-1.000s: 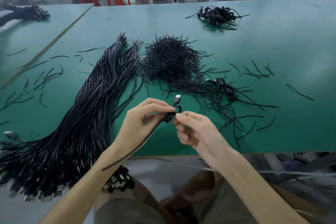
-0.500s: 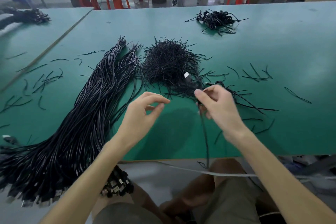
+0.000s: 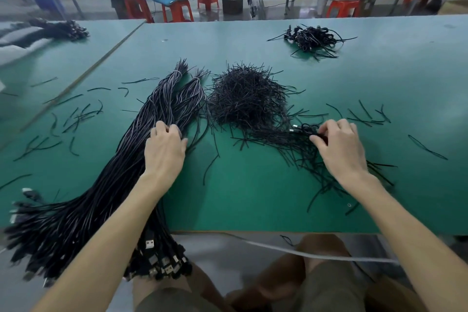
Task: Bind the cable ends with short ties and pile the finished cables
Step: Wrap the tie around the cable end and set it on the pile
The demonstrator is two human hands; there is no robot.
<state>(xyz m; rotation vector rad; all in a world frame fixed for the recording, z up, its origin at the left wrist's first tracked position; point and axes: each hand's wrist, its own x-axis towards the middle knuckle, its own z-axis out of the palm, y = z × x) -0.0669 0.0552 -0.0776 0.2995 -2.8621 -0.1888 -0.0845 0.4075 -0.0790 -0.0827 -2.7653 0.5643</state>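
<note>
The left hand is in the middle left of the frame. Its fingers curl into the big bunch of long cables and grab some. The right hand is at the middle right, fingertips bent close together at a small tied cable; whether it holds anything cannot be told. The heap of short ties lies between the hands on the green table. A pile of tied cables sits at the upper right.

A green surface holds a long bundle of black cables, a heap of short ties, scattered loose ties, and a far cable pile.
</note>
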